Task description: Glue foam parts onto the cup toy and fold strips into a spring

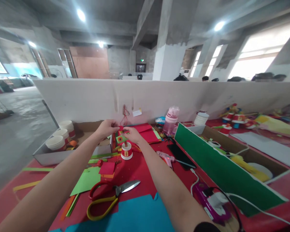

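Out in front of me, my left hand and my right hand meet with fingertips pinched. Between them is a small red piece, seemingly paper; its exact shape is too small to tell. Just below stands an upside-down paper cup with a red band, and coiled paper strips stick out at its sides. Behind the fingers lies a green piece with an orange round. Nearer to me, large scissors with red and yellow handles lie with blades closed.
Left, a box holds stacked paper cups. Right are a pink glue gun, a black phone, a purple power strip with cables and a green-sided box. Blue paper covers the near edge; a white partition stands behind.
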`<control>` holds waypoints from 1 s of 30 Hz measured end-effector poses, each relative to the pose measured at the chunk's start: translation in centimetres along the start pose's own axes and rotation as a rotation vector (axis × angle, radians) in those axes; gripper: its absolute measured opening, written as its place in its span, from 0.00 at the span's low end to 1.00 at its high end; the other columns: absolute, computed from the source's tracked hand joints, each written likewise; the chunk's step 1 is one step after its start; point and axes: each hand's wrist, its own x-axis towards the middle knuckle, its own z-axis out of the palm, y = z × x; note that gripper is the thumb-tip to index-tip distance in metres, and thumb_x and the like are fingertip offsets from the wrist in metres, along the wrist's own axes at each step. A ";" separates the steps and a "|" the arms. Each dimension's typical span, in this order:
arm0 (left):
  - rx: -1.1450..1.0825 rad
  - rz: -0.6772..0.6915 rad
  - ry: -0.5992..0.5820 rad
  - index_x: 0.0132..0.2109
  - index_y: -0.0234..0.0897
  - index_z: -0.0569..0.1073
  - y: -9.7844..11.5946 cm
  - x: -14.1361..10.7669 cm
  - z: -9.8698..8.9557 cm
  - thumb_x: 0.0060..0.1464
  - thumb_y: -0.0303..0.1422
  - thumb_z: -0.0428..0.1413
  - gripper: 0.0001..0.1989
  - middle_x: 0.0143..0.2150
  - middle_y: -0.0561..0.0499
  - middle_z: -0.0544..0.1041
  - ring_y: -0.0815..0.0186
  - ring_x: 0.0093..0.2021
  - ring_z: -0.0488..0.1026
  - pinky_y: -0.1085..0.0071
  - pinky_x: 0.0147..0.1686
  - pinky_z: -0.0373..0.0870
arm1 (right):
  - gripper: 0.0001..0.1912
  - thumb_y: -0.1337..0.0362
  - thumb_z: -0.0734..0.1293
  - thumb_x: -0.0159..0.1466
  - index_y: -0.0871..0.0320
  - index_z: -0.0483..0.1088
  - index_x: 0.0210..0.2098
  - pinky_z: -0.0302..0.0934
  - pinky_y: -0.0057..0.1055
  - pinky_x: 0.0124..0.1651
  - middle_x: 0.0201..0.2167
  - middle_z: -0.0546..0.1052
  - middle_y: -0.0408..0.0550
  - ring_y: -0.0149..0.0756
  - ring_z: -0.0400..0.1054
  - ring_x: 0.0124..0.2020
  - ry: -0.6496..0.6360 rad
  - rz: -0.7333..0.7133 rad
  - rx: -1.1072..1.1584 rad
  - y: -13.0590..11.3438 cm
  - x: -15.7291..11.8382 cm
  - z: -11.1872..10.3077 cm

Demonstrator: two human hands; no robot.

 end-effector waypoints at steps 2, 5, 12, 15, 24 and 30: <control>0.072 0.012 -0.006 0.29 0.34 0.74 0.0 0.1 0.1 0.41 0.36 0.59 0.09 0.23 0.53 0.73 0.70 0.24 0.66 0.75 0.25 0.60 | 0.13 0.59 0.70 0.52 0.59 0.75 0.34 0.64 0.32 0.43 0.32 0.77 0.45 0.35 0.70 0.37 0.022 0.006 0.013 0.5 0.0 0.1; 0.149 0.025 -0.018 0.30 0.34 0.75 0.2 0.2 0.4 0.42 0.36 0.57 0.09 0.23 0.54 0.73 0.70 0.25 0.66 0.74 0.26 0.60 | 0.12 0.60 0.70 0.51 0.60 0.74 0.34 0.64 0.32 0.44 0.33 0.78 0.46 0.35 0.70 0.37 0.055 0.017 0.051 1.0 -0.2 0.1; 0.290 0.049 -0.017 0.28 0.35 0.75 0.8 0.3 1.1 0.42 0.34 0.56 0.06 0.22 0.55 0.73 0.69 0.25 0.66 0.74 0.27 0.60 | 0.15 0.62 0.72 0.49 0.60 0.73 0.35 0.64 0.32 0.43 0.33 0.78 0.46 0.35 0.70 0.37 0.142 0.049 0.100 0.8 -0.4 0.1; 0.284 0.043 -0.020 0.28 0.36 0.74 0.8 0.5 1.2 0.41 0.34 0.56 0.06 0.22 0.55 0.73 0.69 0.24 0.66 0.74 0.27 0.59 | 0.13 0.61 0.72 0.48 0.60 0.73 0.33 0.64 0.32 0.41 0.30 0.77 0.45 0.34 0.70 0.35 0.125 0.045 0.116 0.1 -0.6 0.0; 0.267 0.043 -0.041 0.27 0.35 0.74 0.5 0.7 1.4 0.42 0.34 0.56 0.06 0.22 0.54 0.73 0.69 0.25 0.66 0.74 0.27 0.59 | 0.14 0.59 0.72 0.48 0.60 0.73 0.32 0.61 0.29 0.37 0.27 0.76 0.42 0.31 0.67 0.31 0.078 0.049 0.194 -1.1 -1.4 -0.1; 0.291 0.067 -0.029 0.27 0.35 0.74 0.2 0.9 1.5 0.42 0.34 0.56 0.06 0.22 0.55 0.72 0.70 0.25 0.66 0.74 0.27 0.59 | 0.15 0.59 0.72 0.48 0.61 0.73 0.33 0.59 0.28 0.36 0.27 0.75 0.41 0.29 0.65 0.29 0.083 0.070 0.240 -1.7 -1.8 -0.3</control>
